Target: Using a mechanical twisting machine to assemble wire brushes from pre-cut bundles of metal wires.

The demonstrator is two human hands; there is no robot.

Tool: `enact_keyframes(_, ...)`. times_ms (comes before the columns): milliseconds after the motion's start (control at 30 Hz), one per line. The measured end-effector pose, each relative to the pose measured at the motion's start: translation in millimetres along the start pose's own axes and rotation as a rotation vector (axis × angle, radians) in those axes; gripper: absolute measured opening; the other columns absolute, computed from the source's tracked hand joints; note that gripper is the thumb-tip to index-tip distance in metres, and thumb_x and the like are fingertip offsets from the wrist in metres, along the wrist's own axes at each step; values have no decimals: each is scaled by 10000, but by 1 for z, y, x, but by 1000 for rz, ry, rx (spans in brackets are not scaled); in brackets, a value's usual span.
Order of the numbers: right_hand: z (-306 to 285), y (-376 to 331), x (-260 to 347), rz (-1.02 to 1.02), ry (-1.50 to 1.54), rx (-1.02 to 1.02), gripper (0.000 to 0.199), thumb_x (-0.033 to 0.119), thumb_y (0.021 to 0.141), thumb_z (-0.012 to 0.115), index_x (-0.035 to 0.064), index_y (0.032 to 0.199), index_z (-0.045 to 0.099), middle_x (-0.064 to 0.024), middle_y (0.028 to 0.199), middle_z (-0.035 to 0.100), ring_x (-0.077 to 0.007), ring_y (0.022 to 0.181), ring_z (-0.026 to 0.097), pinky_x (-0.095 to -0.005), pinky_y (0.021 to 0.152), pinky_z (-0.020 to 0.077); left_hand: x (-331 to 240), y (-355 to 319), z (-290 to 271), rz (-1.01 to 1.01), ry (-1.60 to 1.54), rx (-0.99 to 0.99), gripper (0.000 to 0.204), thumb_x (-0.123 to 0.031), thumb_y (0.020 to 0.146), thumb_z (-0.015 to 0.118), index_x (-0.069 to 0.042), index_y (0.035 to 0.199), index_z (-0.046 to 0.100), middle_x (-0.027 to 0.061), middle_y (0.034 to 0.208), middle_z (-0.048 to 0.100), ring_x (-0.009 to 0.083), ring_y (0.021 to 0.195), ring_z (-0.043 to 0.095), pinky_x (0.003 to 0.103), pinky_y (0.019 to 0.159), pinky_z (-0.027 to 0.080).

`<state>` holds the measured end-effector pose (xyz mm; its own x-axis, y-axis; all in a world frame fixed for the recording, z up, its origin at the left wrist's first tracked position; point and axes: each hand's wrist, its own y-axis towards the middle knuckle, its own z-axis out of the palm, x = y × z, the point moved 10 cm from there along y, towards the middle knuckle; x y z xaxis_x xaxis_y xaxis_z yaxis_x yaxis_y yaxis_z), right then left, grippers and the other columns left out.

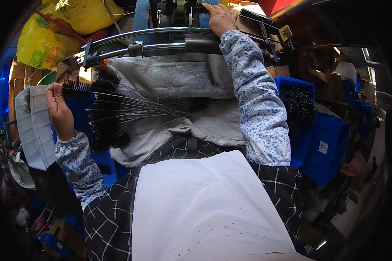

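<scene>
My left hand point(59, 112) is raised at the left, its fingers closed at the tip of a black bristle brush point(76, 88). Beside it, a fanned bundle of black brushes point(106, 115) lies across my lap, their thin wire stems point(154, 106) converging toward the middle. My right hand point(222, 19) reaches to the far side and rests on the machine point(172, 15), fingers stretched out; their tips are partly hidden among its parts. Below that hand, two metal rods point(161, 47) run across in front of the machine. A grey-white cloth point(170, 78) hangs below them.
A blue bin point(282, 80) with many dark bristly pieces stands at right, another blue bin point(324, 148) next to it. White plastic crates point(35, 126) stand at left. Yellow bags point(43, 41) are piled at the far left. A black holder point(255, 19) sits beside the machine.
</scene>
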<state>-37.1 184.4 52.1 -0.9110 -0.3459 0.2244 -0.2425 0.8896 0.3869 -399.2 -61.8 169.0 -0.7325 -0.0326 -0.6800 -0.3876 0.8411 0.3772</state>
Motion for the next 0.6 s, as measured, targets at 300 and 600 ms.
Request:
enact_keyframes(300,-46,-30,-16,130,-179,-95,378,266,748,512,132,1102,508,-90,1084,472,-259,1018,387,-424,817,244,-3,10,-116,93,-429,-385,196,-159,884,385,4,930,484,61,911,501,125,822,496,235,699,435)
enact_keyframes(600,-28,-24,0,163,100,-59,357,230,750,499,101,1083,512,-88,1008,538,-234,909,532,-408,788,355,-25,3,-95,131,-364,-380,202,-176,876,409,-5,916,509,36,851,502,90,757,497,215,657,433)
